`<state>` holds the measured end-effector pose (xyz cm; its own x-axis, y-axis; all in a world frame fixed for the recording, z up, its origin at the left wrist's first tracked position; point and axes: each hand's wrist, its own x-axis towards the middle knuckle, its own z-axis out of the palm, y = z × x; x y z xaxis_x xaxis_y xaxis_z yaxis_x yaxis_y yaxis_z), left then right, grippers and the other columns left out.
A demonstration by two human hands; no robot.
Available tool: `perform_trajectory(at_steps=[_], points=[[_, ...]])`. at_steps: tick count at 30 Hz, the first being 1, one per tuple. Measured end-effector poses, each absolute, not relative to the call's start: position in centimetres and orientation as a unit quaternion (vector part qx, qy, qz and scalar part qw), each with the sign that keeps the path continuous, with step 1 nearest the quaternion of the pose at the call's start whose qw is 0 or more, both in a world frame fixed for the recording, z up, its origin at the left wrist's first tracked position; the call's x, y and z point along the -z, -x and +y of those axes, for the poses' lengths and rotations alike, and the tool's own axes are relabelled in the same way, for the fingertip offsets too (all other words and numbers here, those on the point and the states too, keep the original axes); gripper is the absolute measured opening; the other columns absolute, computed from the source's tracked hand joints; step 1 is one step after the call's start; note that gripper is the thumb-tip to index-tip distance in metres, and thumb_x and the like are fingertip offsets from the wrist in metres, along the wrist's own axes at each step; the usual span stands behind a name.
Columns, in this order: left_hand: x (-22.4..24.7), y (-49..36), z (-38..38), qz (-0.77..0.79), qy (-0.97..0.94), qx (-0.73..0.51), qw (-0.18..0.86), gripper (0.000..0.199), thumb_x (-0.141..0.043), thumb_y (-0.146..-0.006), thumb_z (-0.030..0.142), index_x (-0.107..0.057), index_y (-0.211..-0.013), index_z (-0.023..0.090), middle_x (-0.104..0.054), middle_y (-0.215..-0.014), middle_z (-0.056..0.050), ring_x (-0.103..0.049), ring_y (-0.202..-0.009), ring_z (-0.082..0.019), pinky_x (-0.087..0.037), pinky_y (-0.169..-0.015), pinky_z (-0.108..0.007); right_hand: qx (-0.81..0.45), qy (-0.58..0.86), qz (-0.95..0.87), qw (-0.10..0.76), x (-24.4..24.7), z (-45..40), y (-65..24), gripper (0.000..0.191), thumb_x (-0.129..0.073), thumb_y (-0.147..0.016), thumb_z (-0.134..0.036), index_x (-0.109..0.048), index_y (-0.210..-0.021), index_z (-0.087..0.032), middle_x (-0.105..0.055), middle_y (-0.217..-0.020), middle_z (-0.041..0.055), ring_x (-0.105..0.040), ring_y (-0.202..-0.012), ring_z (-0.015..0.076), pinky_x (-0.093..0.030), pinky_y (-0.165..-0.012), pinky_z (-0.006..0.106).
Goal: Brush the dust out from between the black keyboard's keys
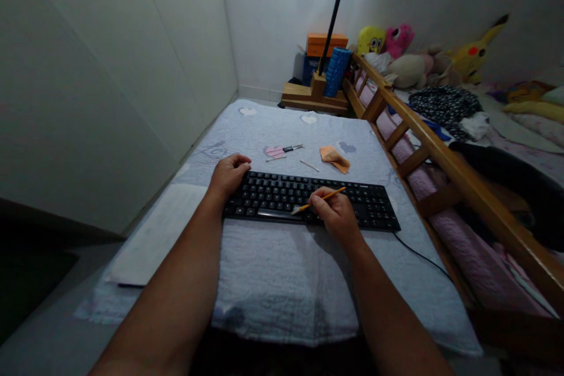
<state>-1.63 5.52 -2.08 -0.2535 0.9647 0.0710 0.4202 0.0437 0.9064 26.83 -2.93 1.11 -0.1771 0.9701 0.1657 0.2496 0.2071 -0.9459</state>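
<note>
A black computer keyboard (275, 194) lies flat on a cloth-covered table in front of me. My left hand (230, 176) rests at its far left corner, fingers curled round the edge and steadying it. Between the thumb and fingers of my right hand (335, 210) is a thin paintbrush (332, 192) with a yellow-orange handle. Its pale bristles touch the keyboard by the right part of the space bar. My right hand covers some keys beneath it. Beyond the keyboard lie two cotton swabs (309, 165), an orange cloth (335, 160) and a small black-and-metal tool (293, 148) whose kind is unclear.
A pale blue cloth (282, 270) with heart patterns covers the table. A white flat item (163, 229) lies at the left. The keyboard cable (423, 255) runs off right towards a wooden bed rail (423, 147). Stuffed toys (408, 70) sit on the bed; a wall panel stands left.
</note>
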Motion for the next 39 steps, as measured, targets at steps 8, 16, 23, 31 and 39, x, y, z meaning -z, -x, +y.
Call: perform_trajectory(at_steps=[8, 16, 23, 31, 39], points=[[2.1, 1.7, 5.6, 0.653, -0.527, -0.448, 0.309, 0.026, -0.066, -0.066, 0.038, -0.072, -0.084, 0.020, -0.068, -0.077, -0.002, -0.061, -0.079, -0.022, -0.048, -0.081, -0.035, -0.427, 0.475, -0.618, 0.458, -0.7, -3.0, -26.8, 0.025, -0.059, -0.086, -0.042, -0.064, -0.073, -0.021, -0.051, -0.059, -0.0016, -0.044, -0.055, 0.0134, -0.033, -0.053, 0.027], [2.0, 1.7, 5.5, 0.652, -0.526, -0.451, 0.308, 0.025, -0.066, -0.067, 0.037, -0.072, -0.084, 0.020, -0.069, -0.080, -0.002, -0.062, -0.081, -0.022, -0.048, -0.083, -0.036, -0.425, 0.481, -0.608, 0.467, -0.9, -3.0, -26.5, 0.026, -0.063, -0.088, -0.045, -0.069, -0.082, -0.020, -0.059, -0.068, 0.0013, -0.052, -0.063, 0.0157, -0.039, -0.056, 0.028], [1.9, 1.7, 5.5, 0.648, -0.521, -0.455, 0.318, 0.026, -0.067, -0.065, 0.037, -0.071, -0.083, 0.019, -0.068, -0.078, -0.002, -0.061, -0.078, -0.021, -0.047, -0.078, -0.034, -0.410, 0.503, -0.607, 0.459, -0.9, -3.6, -29.0, 0.027, -0.062, -0.090, -0.045, -0.070, -0.085, -0.019, -0.059, -0.068, 0.0007, -0.051, -0.060, 0.0147, -0.040, -0.054, 0.027], [2.3, 1.8, 5.8, 0.647, -0.525, -0.458, 0.311, 0.028, -0.067, -0.064, 0.038, -0.071, -0.084, 0.019, -0.069, -0.080, -0.002, -0.062, -0.080, -0.022, -0.048, -0.082, -0.035, -0.381, 0.503, -0.633, 0.449, -3.4, -2.0, -26.6, 0.027, -0.061, -0.089, -0.044, -0.070, -0.084, -0.019, -0.063, -0.066, 0.0002, -0.056, -0.060, 0.0149, -0.042, -0.057, 0.026], [2.3, 1.9, 5.8, 0.647, -0.529, -0.455, 0.307, 0.028, -0.066, -0.065, 0.039, -0.071, -0.083, 0.019, -0.068, -0.078, -0.002, -0.061, -0.077, -0.021, -0.046, -0.079, -0.035, -0.276, 0.504, -0.666, 0.476, -1.5, -1.4, -23.4, 0.021, -0.059, -0.090, -0.035, -0.073, -0.085, -0.020, -0.077, -0.084, 0.0057, -0.070, -0.080, 0.0211, -0.053, -0.078, 0.032]])
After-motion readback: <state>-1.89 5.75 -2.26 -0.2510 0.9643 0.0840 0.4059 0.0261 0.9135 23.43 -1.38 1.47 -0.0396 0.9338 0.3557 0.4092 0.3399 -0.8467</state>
